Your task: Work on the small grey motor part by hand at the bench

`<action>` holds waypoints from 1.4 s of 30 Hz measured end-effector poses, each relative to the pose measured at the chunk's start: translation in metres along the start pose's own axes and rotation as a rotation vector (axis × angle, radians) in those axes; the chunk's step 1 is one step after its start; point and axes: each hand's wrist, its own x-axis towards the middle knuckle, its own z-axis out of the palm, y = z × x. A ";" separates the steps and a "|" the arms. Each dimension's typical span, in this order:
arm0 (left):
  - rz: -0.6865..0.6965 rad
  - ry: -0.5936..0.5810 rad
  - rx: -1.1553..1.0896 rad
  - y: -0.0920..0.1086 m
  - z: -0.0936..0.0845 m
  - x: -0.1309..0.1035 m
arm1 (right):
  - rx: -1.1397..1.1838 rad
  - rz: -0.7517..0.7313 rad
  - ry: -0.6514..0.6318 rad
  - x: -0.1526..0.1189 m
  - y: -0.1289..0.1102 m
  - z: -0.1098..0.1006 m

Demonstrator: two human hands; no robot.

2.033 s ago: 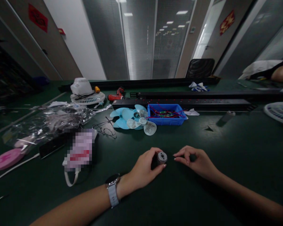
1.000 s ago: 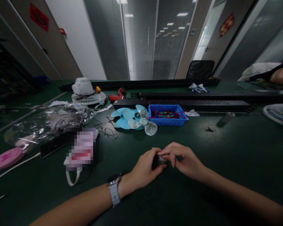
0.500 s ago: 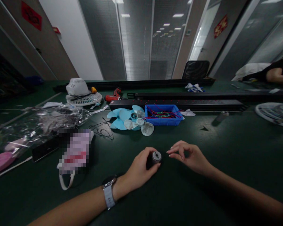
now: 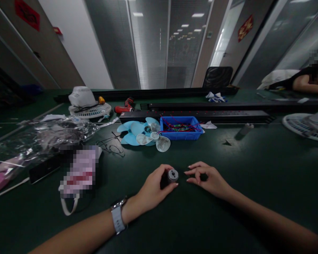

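Note:
Near the middle of the dark green table (image 4: 153, 225), my left hand (image 4: 155, 187) is wrapped round a small round metal cylinder (image 4: 173, 175). The cylinder's flat end, with small dark holes, faces up. A watch with a light band sits on my left wrist. Just to the right, my right hand (image 4: 208, 178) hovers with its fingers curved and apart, nothing visible between them, not touching the cylinder. Beyond the hands lie light blue and translucent fan blades (image 4: 140, 133), beside a blue bin (image 4: 184, 135) holding red and green wires.
Left: a pixelated pink and white item (image 4: 81, 169), clear plastic bags (image 4: 66, 134) and a black cable. Behind: a white fan part (image 4: 82, 97), a red power tool (image 4: 124, 107) and long black rails (image 4: 214, 116). Right: a metal cylinder (image 4: 248, 127), a fan guard (image 4: 302, 125) and a person's arm.
The whole view has shifted slightly, moving the table items left in the picture. My right hand's fingers have spread a little. My left hand still holds the metal cylinder.

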 end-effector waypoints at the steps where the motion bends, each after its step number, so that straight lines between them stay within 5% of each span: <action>1: -0.001 0.001 -0.004 -0.001 0.000 0.000 | 0.003 0.007 0.004 -0.001 0.001 0.001; 6: -0.001 0.010 -0.024 -0.002 0.000 0.000 | 0.027 -0.024 0.046 -0.001 0.003 0.002; 11: -0.004 -0.003 -0.052 0.000 -0.001 0.001 | 0.141 -0.072 0.162 0.012 -0.024 -0.004; 18: 0.018 -0.004 -0.015 -0.002 -0.001 0.001 | 0.117 -0.306 0.067 0.034 -0.060 0.008; 30: 0.013 -0.016 0.023 0.000 -0.001 0.001 | 0.122 -0.257 0.016 0.031 -0.061 0.015; 42: 0.041 -0.011 0.005 -0.001 0.000 0.001 | 0.122 -0.100 0.110 0.030 -0.060 0.024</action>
